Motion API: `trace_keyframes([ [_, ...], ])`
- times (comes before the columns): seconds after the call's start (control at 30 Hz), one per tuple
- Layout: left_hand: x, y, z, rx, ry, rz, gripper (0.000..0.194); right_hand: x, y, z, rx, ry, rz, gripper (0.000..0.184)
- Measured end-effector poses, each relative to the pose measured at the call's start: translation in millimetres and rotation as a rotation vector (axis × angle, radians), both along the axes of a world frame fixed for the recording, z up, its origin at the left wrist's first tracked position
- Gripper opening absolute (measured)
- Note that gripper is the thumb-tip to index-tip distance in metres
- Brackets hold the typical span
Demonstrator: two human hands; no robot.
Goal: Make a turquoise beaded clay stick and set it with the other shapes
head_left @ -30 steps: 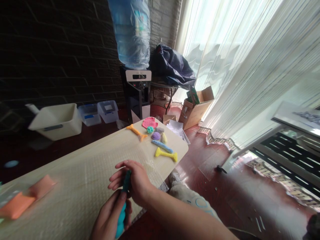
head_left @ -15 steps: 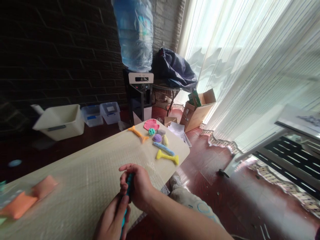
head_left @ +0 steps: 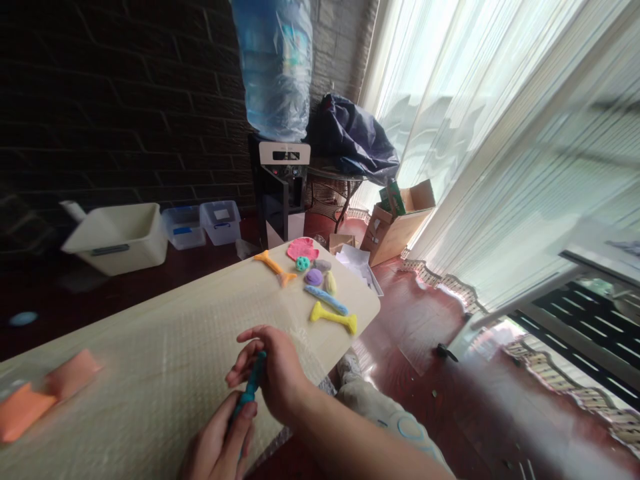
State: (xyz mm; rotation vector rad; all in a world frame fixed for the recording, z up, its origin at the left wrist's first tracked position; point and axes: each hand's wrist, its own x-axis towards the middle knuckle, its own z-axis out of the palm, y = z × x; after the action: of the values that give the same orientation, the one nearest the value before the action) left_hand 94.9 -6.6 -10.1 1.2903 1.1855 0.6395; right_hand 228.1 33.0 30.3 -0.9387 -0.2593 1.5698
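Note:
My left hand (head_left: 217,437) grips a slim teal stick (head_left: 254,377) by its lower part, thumb along it; its exact kind is unclear. The stick's upper end points up beside the palm of my right hand (head_left: 275,367), whose fingers are loosely curved and apart. Farther along the table (head_left: 165,360) lie clay-like shapes: an orange bone shape (head_left: 275,269), a pink flat piece (head_left: 302,249), a teal lump (head_left: 303,263), a purple lump (head_left: 313,277), a grey lump (head_left: 322,265), a pale yellow piece (head_left: 330,283), a blue roll (head_left: 326,299) and a yellow bone shape (head_left: 333,318).
Orange packets (head_left: 25,410) lie at the table's left, blurred. Bubble wrap (head_left: 200,333) covers part of the tabletop. Beyond stand a white bin (head_left: 117,240), clear boxes (head_left: 220,223), a water dispenser (head_left: 283,187) and a cardboard box (head_left: 395,230).
My right hand's fingers have opened away from the teal stick, and more of the stick now shows. My left hand keeps hold of it. The view has shifted slightly.

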Motion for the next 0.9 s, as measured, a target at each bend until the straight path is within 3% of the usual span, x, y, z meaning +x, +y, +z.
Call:
trace_keyframes([
  [0.13,4.6,-6.8,2.2,0.032,0.009,-0.015,0.066,17.7,5.3,-3.5,0.146,-0.128,0.081,0.030],
  [0.3,5.6,-7.4,-0.8,0.071,0.020,-0.112,0.064,39.0,0.0,1.5,0.304,-0.322,0.331,0.043],
  [0.53,-0.3,-4.2,-3.7,0.071,0.053,-0.191,0.054,45.7,-7.3,5.6,0.360,-0.400,0.516,0.060],
  [0.73,-3.6,-2.8,4.7,0.093,0.071,-0.216,0.051,46.4,-2.9,-1.8,0.337,-0.244,0.480,0.070],
  [0.9,-5.1,-1.6,10.4,0.053,0.010,-0.140,0.055,47.6,2.7,-5.8,0.291,-0.102,0.274,0.064],
])
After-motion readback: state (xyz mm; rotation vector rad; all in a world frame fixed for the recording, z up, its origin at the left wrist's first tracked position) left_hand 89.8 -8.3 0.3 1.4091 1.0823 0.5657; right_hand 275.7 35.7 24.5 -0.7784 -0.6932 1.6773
